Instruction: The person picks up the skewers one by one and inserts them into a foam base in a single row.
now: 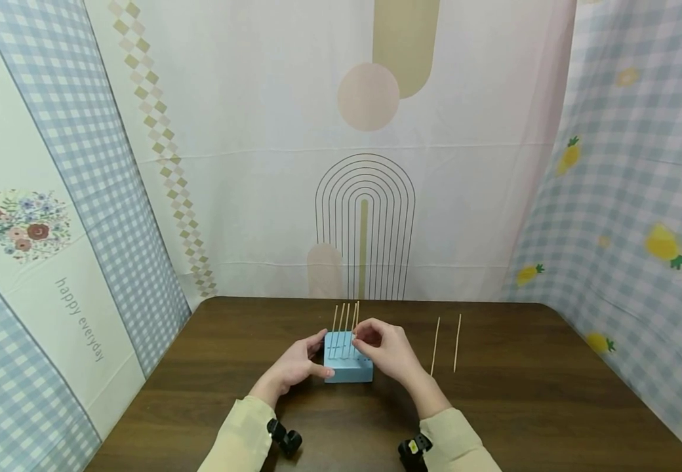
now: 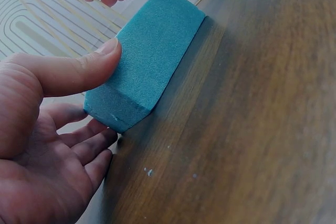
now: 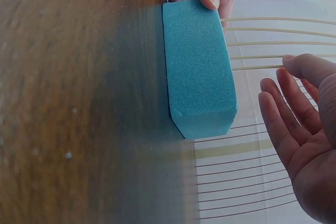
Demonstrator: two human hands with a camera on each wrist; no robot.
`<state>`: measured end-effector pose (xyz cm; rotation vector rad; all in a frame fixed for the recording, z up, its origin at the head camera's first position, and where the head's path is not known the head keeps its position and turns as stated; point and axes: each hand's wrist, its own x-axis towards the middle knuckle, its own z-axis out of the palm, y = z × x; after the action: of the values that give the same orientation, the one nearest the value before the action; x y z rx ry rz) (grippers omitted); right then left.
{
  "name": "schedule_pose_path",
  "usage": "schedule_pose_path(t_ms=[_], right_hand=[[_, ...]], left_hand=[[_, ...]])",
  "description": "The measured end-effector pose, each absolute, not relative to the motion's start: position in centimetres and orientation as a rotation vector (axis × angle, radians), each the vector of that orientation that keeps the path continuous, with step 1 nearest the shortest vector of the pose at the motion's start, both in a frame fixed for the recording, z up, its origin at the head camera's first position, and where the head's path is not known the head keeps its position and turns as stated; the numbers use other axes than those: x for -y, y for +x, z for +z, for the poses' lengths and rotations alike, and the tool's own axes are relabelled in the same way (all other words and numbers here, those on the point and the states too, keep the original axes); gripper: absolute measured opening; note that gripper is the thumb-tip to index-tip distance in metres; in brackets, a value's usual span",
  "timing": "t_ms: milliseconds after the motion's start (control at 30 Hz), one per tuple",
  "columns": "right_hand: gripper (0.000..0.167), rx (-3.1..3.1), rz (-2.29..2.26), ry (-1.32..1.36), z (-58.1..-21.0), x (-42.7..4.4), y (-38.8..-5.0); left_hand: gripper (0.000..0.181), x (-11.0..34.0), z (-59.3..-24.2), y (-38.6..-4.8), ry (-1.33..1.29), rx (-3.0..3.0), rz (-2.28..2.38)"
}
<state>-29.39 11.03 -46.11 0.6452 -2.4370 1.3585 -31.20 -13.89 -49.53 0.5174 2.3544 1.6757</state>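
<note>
A light blue foam block (image 1: 348, 374) sits on the brown table, with several thin wooden sticks (image 1: 342, 321) standing upright in a row in its top. My left hand (image 1: 295, 364) holds the block at its left side. In the left wrist view its thumb (image 2: 79, 72) lies against the front face while the other fingers reach along the side. Above the block's right part, my right hand (image 1: 392, 351) pinches the rightmost stick (image 3: 257, 68) between thumb and forefinger. That stick's lower end meets the block's top; the right hand's other fingers are spread loosely.
Two more wooden sticks (image 1: 457, 343) lie apart on the table (image 1: 518, 387), right of my right hand. Behind the table hangs a pale patterned cloth (image 1: 258, 216), and checked cloths hang at both sides. Small white specks (image 2: 150, 172) dot the tabletop near the block.
</note>
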Motion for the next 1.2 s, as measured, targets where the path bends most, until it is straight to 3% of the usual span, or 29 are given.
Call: schedule_pose_path(t_ms=[633,833,1200], right_hand=[[0.019,2.488,1.405,0.554,-45.7,-12.4,-29.2],[0.021,2.558,1.525,0.351,-45.6,-16.4,-30.7],[0.041,2.613,1.617,-0.106,-46.4,-26.0,-31.1]], left_hand=[[0.102,14.1,-49.8,-30.8,0.535,-2.343,1.684],[0.103,14.2,-49.8,-30.9,0.524,-2.358,1.664],[0.104,14.2,-49.8,-31.2,0.551,-2.367,1.657]])
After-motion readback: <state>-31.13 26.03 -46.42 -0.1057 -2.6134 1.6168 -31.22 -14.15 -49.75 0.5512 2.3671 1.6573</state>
